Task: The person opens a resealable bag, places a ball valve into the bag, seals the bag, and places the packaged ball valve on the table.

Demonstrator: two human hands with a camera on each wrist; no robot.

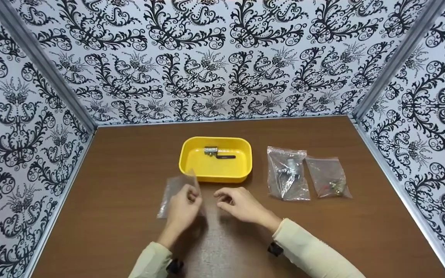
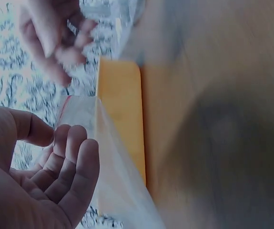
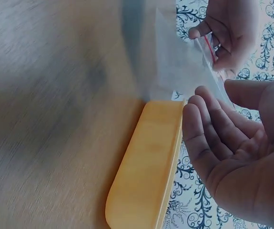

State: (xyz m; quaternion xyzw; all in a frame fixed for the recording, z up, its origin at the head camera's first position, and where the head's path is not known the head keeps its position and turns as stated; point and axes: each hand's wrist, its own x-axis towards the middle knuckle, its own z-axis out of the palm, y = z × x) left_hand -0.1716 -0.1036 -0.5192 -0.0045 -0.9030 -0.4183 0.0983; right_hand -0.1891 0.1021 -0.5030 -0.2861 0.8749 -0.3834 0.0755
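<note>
A clear zip bag hangs from my left hand, pinched between thumb and fingertips. Its red zip line shows in both wrist views, and I can make out nothing inside it. My right hand is a short way to the right of the bag, its fingers loosely bent with nothing between them. Just beyond both hands stands a yellow tray. Inside the tray lies a metal ball valve with a dark lever handle pointing right.
Right of the tray lies a zip bag with a metal fitting inside. Beside it is a smaller zip bag holding brass-coloured and red parts. Patterned walls enclose the brown table at the back and sides.
</note>
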